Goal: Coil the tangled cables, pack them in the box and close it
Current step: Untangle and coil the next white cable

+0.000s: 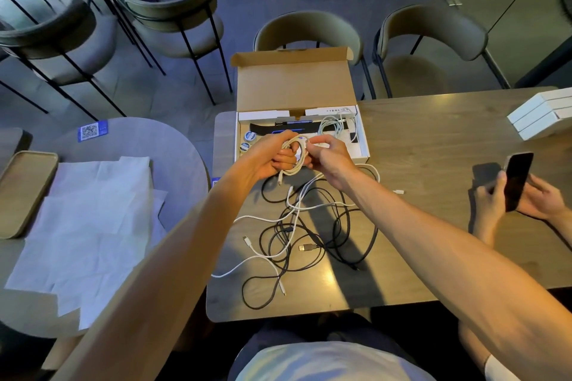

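An open cardboard box [295, 86] stands at the far end of the table, lid tilted back. Inside it lie a coiled white cable [332, 127] and some small items. Just in front of the box, my left hand [272, 155] grips a cream-white cable coil [292, 164], with loops hanging below the fingers. My right hand [328, 158] pinches the same coil at its top end. Below my hands, a tangle of black and white cables [306, 232] is spread over the table.
Another person's hands hold a dark phone [518, 182] at the right. White flat boxes [544, 116] are stacked at the far right. A round table at the left carries white paper sheets [89, 226] and a tan tray [24, 192]. Chairs stand behind.
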